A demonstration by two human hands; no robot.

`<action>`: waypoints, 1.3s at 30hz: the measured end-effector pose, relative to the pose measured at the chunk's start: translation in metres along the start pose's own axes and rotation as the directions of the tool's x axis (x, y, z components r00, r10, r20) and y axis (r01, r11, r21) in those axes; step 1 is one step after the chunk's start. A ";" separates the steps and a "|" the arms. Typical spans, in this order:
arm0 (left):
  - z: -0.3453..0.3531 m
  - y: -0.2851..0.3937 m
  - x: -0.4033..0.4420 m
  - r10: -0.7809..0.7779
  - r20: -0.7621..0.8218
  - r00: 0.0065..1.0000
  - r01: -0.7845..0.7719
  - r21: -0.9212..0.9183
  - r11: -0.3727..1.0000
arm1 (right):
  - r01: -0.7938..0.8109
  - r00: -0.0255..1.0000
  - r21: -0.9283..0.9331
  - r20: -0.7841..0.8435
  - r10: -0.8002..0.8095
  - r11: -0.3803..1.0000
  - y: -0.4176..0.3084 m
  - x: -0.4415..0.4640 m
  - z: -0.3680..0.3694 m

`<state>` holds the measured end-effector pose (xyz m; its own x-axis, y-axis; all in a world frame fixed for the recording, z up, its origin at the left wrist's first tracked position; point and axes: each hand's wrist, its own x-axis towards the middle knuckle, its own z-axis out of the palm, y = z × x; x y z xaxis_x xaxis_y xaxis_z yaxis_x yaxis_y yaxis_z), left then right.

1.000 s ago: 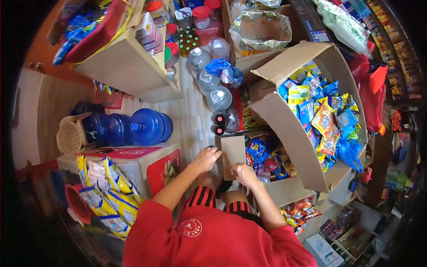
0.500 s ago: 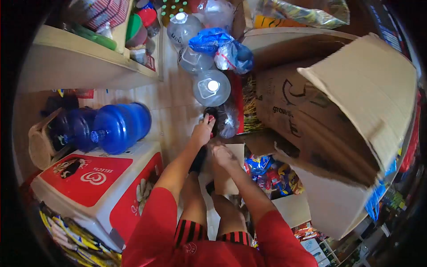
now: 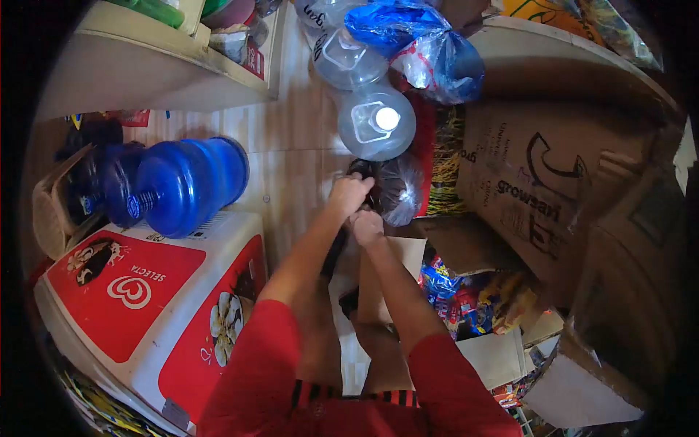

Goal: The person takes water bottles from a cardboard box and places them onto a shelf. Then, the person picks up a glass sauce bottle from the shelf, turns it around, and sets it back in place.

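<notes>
Right hand (image 3: pixel 367 226): nearer the body, fingers curled inward; whether they pinch anything, cannot tell. Left hand (image 3: pixel 351 195): just beyond, fingers bent at a dark item (image 3: pixel 361 168), grip hidden. Item lies beside a knotted clear bag (image 3: pixel 400 191), near the right edge of the bare floor (image 3: pixel 291 182) strip, outside the open carton (image 3: pixel 373 291) of packets (image 3: pixel 440 280). Progress, judged: both hands have reached the spot; item not lifted clear. Remainder unreadable. Farther: clear jug (image 3: pixel 376 125), upright, then blue bag (image 3: pixel 397 29).
</notes>
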<state>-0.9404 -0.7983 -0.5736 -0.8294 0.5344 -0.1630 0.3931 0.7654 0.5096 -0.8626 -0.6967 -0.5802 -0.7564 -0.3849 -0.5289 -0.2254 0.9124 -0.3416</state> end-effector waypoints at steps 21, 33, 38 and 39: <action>-0.342 0.181 -0.227 -0.001 0.112 0.994 0.000 0.008 1.000 | -0.060 0.966 0.233 -0.230 0.115 0.971 -0.157 -0.355 -0.309; -0.344 0.335 -0.278 0.403 0.033 0.914 -0.404 0.119 0.907 | -0.337 0.725 0.391 -0.472 0.501 0.857 -0.195 -0.637 -0.260; -0.354 0.441 -0.355 0.580 -0.053 0.813 -0.571 0.124 0.812 | -0.372 0.583 0.475 -0.549 0.599 0.797 -0.220 -0.778 -0.203; -0.350 0.456 -0.365 0.611 -0.038 0.791 -0.604 0.116 0.789 | -0.369 0.537 0.495 -0.577 0.616 0.786 -0.224 -0.803 -0.186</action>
<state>-0.5973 -0.7701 0.0135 -0.4308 0.8765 0.2146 0.8566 0.3225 0.4027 -0.3194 -0.5660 0.0657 -0.8991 0.4354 -0.0458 0.4062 0.7906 -0.4583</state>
